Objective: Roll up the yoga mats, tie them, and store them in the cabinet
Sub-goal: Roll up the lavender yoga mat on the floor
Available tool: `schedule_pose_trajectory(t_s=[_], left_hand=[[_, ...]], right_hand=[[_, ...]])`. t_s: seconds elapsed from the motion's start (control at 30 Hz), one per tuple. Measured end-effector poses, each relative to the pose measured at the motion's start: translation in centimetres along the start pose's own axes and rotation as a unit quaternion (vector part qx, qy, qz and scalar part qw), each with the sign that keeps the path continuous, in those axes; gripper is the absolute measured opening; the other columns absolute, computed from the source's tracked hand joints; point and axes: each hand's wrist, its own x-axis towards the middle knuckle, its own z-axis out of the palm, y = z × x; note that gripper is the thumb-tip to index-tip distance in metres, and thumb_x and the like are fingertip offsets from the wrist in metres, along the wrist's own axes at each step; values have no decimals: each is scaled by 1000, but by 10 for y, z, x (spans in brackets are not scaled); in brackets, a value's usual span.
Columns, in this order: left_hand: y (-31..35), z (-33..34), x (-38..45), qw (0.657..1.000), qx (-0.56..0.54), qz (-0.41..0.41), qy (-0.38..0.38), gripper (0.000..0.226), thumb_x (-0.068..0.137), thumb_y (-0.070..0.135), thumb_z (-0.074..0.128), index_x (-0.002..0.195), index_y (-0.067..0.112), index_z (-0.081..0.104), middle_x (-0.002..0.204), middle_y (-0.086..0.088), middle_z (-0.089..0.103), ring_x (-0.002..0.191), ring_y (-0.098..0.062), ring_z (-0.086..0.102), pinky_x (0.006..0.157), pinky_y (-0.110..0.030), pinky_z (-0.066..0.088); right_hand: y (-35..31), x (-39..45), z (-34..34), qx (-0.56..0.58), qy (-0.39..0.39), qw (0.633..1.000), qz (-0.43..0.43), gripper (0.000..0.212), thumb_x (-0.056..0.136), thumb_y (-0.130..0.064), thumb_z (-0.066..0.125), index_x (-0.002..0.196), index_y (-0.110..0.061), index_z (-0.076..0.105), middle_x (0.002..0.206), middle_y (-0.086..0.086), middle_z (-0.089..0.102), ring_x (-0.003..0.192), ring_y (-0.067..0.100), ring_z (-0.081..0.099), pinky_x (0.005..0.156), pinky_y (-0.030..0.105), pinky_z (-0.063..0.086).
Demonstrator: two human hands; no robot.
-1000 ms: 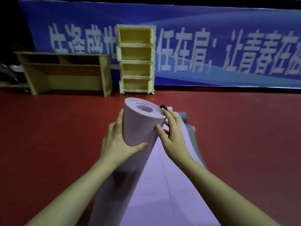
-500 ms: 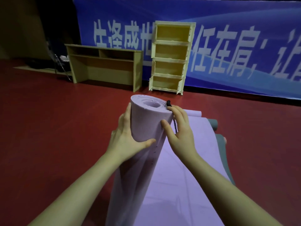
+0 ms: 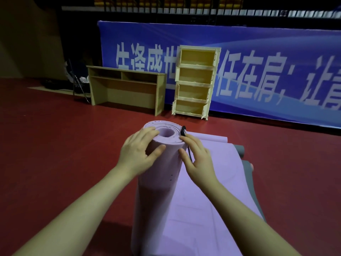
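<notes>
A lilac yoga mat (image 3: pixel 158 182) stands rolled on end in front of me, its spiral top at chest height. My left hand (image 3: pixel 138 152) grips the roll near the top, fingers over the rim and thumb on the front. My right hand (image 3: pixel 198 159) presses the roll's right side and pinches a black cord (image 3: pixel 184 133) that runs along it. A second lilac mat (image 3: pixel 208 196) lies unrolled on the floor behind, with a grey mat (image 3: pixel 247 170) under its right edge. The pale yellow cabinet (image 3: pixel 195 80), with several open compartments, stands by the far wall.
A low wooden desk (image 3: pixel 127 89) stands left of the cabinet, with a folding chair (image 3: pixel 77 84) beside it. A blue banner (image 3: pixel 267 61) covers the back wall. Red floor (image 3: pixel 64 145) spreads on all sides.
My view has swung left and risen, so the cabinet and desk sit further right. My left fingers have climbed onto the roll's top rim. The right hand stays on the cord.
</notes>
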Motion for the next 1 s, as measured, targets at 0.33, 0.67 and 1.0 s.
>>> schedule_pose_trajectory(t_s=[0.33,0.67,1.0], left_hand=[[-7,-32,-23,996,50,-71,-9,58,89,57,36,113,15,67,121,-1,64,118,-30,55,86,-44,48],[-6,-18,-9,994,-15,-103,-33,51,89,55,38,109,18,68,115,1,63,118,-33,52,103,-42,40],[-10,-11,-4,994,-20,-107,-3,47,90,50,41,106,16,69,113,1,65,115,-32,55,101,-40,42]], right_hand=[[-41,0,10,-75,-22,996,-33,45,91,-33,35,123,-21,63,130,-4,60,115,16,51,86,31,28],[-56,20,-4,94,39,995,-3,26,84,6,59,104,-7,69,100,0,66,83,2,56,76,11,42],[-44,23,5,116,15,993,1,26,82,-6,66,107,-14,69,97,-18,65,83,8,59,81,23,46]])
